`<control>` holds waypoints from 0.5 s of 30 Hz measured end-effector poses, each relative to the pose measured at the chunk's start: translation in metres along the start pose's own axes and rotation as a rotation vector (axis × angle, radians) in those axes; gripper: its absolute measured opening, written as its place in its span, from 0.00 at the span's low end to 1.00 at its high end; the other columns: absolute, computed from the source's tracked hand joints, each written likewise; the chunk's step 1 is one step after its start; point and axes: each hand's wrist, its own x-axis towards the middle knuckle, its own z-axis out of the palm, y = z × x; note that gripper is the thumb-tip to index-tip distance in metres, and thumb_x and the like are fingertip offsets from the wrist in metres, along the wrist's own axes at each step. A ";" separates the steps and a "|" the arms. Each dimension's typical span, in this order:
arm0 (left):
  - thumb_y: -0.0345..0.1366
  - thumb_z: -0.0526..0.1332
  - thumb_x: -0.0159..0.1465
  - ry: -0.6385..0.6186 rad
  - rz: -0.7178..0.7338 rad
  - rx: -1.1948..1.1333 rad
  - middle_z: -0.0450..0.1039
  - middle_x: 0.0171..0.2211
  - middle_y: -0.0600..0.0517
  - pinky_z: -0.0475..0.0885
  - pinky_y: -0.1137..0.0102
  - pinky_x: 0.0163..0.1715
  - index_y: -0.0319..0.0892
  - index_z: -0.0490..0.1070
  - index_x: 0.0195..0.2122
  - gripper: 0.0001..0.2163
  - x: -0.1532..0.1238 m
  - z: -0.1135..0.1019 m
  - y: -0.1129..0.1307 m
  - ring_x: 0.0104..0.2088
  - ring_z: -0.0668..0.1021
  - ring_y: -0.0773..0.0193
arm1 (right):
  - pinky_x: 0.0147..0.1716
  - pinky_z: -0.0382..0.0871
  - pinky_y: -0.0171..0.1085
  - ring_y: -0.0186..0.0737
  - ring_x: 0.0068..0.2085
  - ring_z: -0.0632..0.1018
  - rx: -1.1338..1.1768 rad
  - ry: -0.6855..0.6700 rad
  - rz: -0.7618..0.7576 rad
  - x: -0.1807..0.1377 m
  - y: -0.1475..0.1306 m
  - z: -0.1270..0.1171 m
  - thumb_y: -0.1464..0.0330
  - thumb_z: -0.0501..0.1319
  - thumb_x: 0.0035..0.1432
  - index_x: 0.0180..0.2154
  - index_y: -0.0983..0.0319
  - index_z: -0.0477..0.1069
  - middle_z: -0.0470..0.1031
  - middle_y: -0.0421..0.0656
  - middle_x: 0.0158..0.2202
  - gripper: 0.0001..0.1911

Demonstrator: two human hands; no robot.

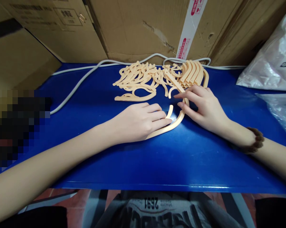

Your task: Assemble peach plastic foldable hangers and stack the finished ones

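A beige plastic folding hanger [168, 129] lies spread on the blue table between my hands, its curved arm bending up to the right. My left hand [143, 122] rests over its left end, fingers bent around it and partly hiding it. A short curved prong [170, 110] sticks out past those fingertips. With thumb and fingers, my right hand [202, 106] grips the hanger's right arm near its bend. Just beyond my hands is a pile of loose beige hanger parts [140, 74]. One folded hanger piece [133, 98] lies at the near side of the pile.
Several beige arms [192, 72] are stacked side by side at the back right. A white cable [85, 74] runs along the table's [133, 164] back edge. Cardboard boxes [138, 28] stand behind, and a white plastic bag [271, 60] sits at the right.
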 end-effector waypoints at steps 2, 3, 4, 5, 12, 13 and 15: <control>0.28 0.48 0.71 0.013 -0.024 -0.015 0.79 0.44 0.47 0.73 0.66 0.39 0.38 0.72 0.53 0.16 0.000 -0.001 0.001 0.45 0.77 0.58 | 0.44 0.64 0.48 0.51 0.47 0.75 0.009 -0.005 0.000 0.000 0.000 0.000 0.61 0.52 0.67 0.49 0.56 0.73 0.74 0.48 0.44 0.15; 0.29 0.48 0.70 0.017 -0.037 -0.024 0.79 0.44 0.47 0.73 0.65 0.39 0.38 0.73 0.52 0.16 0.001 -0.002 0.002 0.44 0.78 0.57 | 0.44 0.64 0.48 0.50 0.47 0.75 0.011 -0.008 0.000 0.000 0.000 0.000 0.62 0.53 0.67 0.49 0.56 0.73 0.74 0.48 0.44 0.15; 0.30 0.49 0.70 0.020 -0.051 -0.031 0.79 0.44 0.47 0.73 0.65 0.39 0.37 0.73 0.51 0.16 0.001 -0.002 0.003 0.44 0.78 0.57 | 0.44 0.64 0.48 0.50 0.47 0.75 0.009 -0.010 -0.002 0.000 0.000 0.000 0.62 0.53 0.67 0.49 0.57 0.73 0.74 0.48 0.44 0.15; 0.31 0.49 0.70 0.024 -0.067 -0.034 0.79 0.44 0.47 0.73 0.64 0.39 0.37 0.74 0.51 0.15 0.001 -0.003 0.003 0.43 0.78 0.56 | 0.44 0.64 0.47 0.50 0.47 0.75 0.005 -0.009 -0.005 0.000 0.000 0.000 0.62 0.53 0.67 0.49 0.57 0.73 0.74 0.48 0.44 0.15; 0.41 0.56 0.70 0.063 -0.118 0.005 0.80 0.43 0.47 0.74 0.64 0.40 0.37 0.75 0.47 0.14 0.003 0.001 0.002 0.42 0.78 0.57 | 0.45 0.63 0.47 0.49 0.46 0.76 -0.006 -0.005 -0.020 -0.001 0.001 0.001 0.62 0.53 0.67 0.50 0.58 0.72 0.75 0.47 0.44 0.15; 0.39 0.56 0.71 0.064 -0.116 0.004 0.80 0.43 0.47 0.74 0.64 0.40 0.37 0.75 0.47 0.13 0.003 0.002 0.002 0.42 0.78 0.57 | 0.45 0.63 0.47 0.49 0.47 0.76 -0.004 -0.006 -0.019 -0.001 0.001 0.001 0.62 0.53 0.67 0.50 0.58 0.72 0.75 0.47 0.44 0.15; 0.37 0.55 0.71 0.061 -0.114 -0.011 0.79 0.45 0.48 0.74 0.64 0.42 0.37 0.75 0.48 0.13 0.003 0.003 0.001 0.43 0.78 0.57 | 0.45 0.63 0.47 0.49 0.47 0.76 -0.005 -0.006 -0.021 -0.001 0.001 0.001 0.62 0.52 0.68 0.50 0.58 0.72 0.75 0.47 0.44 0.15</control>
